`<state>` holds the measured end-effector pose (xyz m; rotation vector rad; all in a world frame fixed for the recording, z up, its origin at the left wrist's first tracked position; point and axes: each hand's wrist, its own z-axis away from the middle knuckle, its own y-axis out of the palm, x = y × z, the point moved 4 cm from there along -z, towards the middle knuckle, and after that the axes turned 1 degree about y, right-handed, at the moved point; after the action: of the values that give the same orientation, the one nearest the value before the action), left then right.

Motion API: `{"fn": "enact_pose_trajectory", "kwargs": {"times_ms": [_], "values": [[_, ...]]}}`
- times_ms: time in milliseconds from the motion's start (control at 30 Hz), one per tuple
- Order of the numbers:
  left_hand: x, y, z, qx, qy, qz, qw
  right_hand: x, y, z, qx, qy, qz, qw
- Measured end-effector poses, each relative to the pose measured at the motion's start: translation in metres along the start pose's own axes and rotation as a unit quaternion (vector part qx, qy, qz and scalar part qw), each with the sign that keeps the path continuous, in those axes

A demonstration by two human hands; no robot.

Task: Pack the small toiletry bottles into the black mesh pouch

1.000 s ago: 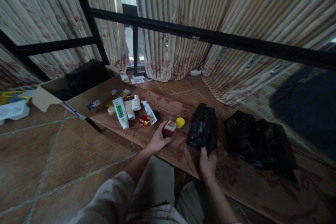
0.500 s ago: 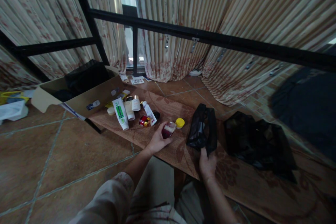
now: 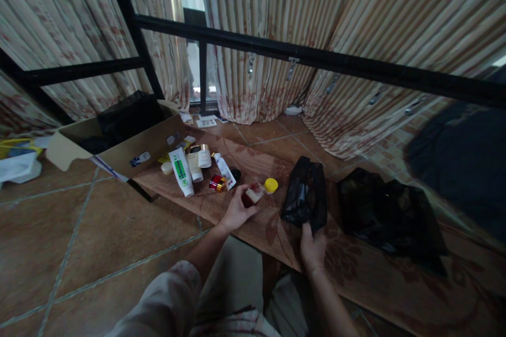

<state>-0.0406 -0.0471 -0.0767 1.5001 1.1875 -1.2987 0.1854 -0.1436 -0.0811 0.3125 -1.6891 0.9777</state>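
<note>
My left hand [image 3: 236,212] grips a small dark red jar [image 3: 253,195] just above the brown woven mat [image 3: 253,226]. A yellow-capped jar [image 3: 271,185] stands right beside it. My right hand [image 3: 313,246] is closed on the lower edge of a black mesh pouch [image 3: 304,196], which stands upright on the mat. To the left lies a cluster of toiletries: a white tube with a green label [image 3: 181,170], a white bottle [image 3: 204,157], a slim white tube [image 3: 225,170] and a small red and gold jar [image 3: 217,182].
An open cardboard box [image 3: 118,142] holding dark items sits at the left on the tiled floor [image 3: 59,242]. A heap of black fabric [image 3: 389,216] lies to the right of the pouch. Black metal bars [image 3: 316,58] and striped curtains [image 3: 375,16] close off the back.
My left hand has turned the dark red jar over slightly in its grip, staying in the same spot. My right hand and the mesh pouch have not moved.
</note>
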Motion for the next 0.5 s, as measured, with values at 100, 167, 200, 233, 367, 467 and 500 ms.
{"fn": "enact_pose_trajectory", "kwargs": {"times_ms": [100,167,200,233,367,467,500], "values": [[0.0004,-0.0004,0.0001,-0.008,-0.010,-0.003,1.000,0.0006,-0.0002,0.0001,-0.002,-0.007,0.000,1.000],[-0.0005,-0.0010,0.0004,-0.015,-0.008,-0.020,1.000,0.0013,-0.0001,0.0002,-0.003,-0.012,-0.002,1.000],[-0.0008,-0.0014,0.0005,-0.019,-0.006,-0.030,0.999,0.0016,0.0001,0.0002,-0.001,-0.013,-0.004,1.000],[-0.0008,-0.0018,0.0007,-0.022,-0.003,-0.037,0.999,0.0018,0.0003,0.0003,0.001,-0.012,-0.006,1.000],[0.0013,-0.0017,0.0008,-0.022,0.004,-0.044,0.999,0.0024,0.0000,0.0007,0.003,-0.004,-0.002,1.000],[0.0004,-0.0005,0.0010,-0.018,0.006,-0.047,0.999,0.0019,-0.0002,0.0009,0.003,0.001,0.005,1.000],[-0.0009,-0.0002,0.0012,-0.018,0.005,-0.049,0.999,0.0013,0.0000,0.0010,0.005,0.006,0.008,1.000]]}}
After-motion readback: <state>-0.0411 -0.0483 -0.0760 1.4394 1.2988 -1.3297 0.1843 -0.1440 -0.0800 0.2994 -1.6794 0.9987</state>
